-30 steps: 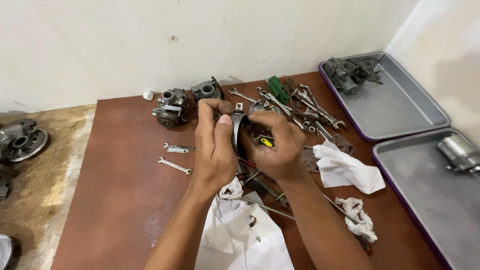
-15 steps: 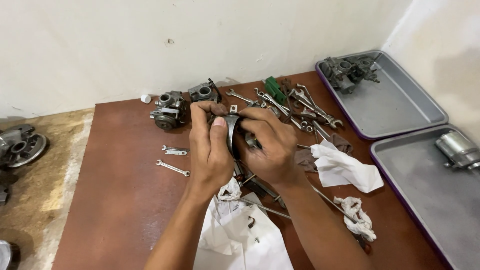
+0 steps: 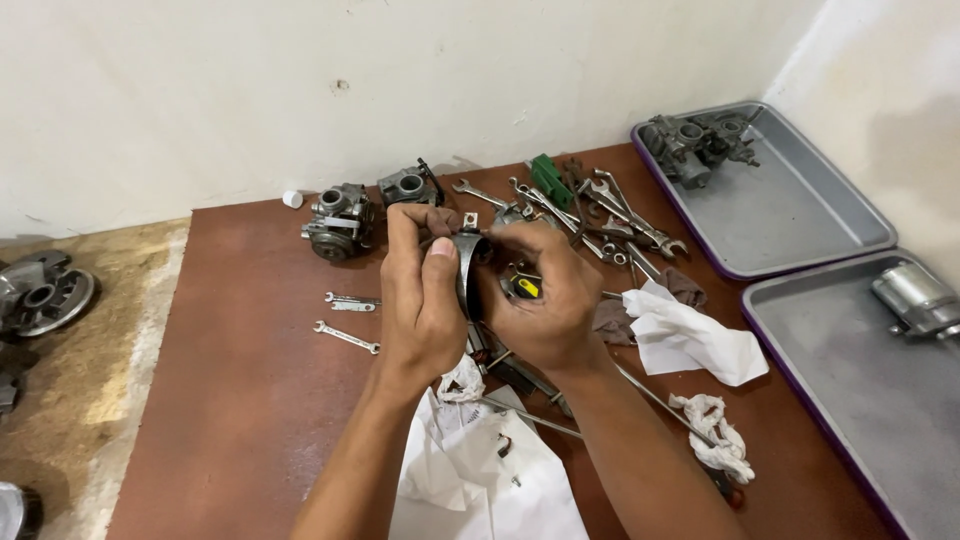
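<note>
Left hand (image 3: 422, 305) and right hand (image 3: 540, 300) raised together over a reddish-brown mat (image 3: 240, 400), fingers of both clenched around a curved grey metal band clamp (image 3: 468, 262). Left thumb pressed flat along the band's outer curve; right fingertips pinched on its upper end, by a small square lug. Band smooth, dull steel, bent into a half hoop, its lower end hidden between the palms.

Just behind the hands, two cast-metal carburettors (image 3: 340, 220), rough, grimy, knobbly in shape. To the right, a tangled heap of chrome spanners (image 3: 610, 210), with a green plastic block (image 3: 547, 178) at its back edge. Two small spanners (image 3: 350, 320) flat on the mat to the left. A yellow-and-black object (image 3: 525, 287) under the right fingers, too covered to identify.

White crumpled cloth (image 3: 690, 340) and a twisted dirty rag (image 3: 712, 425) on the right; crinkled white plastic bag (image 3: 480, 470) under the forearms, cut off at the bottom. Thin steel rod (image 3: 655, 400) partly hidden by the right forearm.

Two shallow grey trays with purple rims (image 3: 800, 215) at far right, one with another carburettor (image 3: 695, 145), the other with a silver cylindrical part (image 3: 915, 298) and cropped by the frame. Round engine casting (image 3: 40, 292) on the bare floor, left.
</note>
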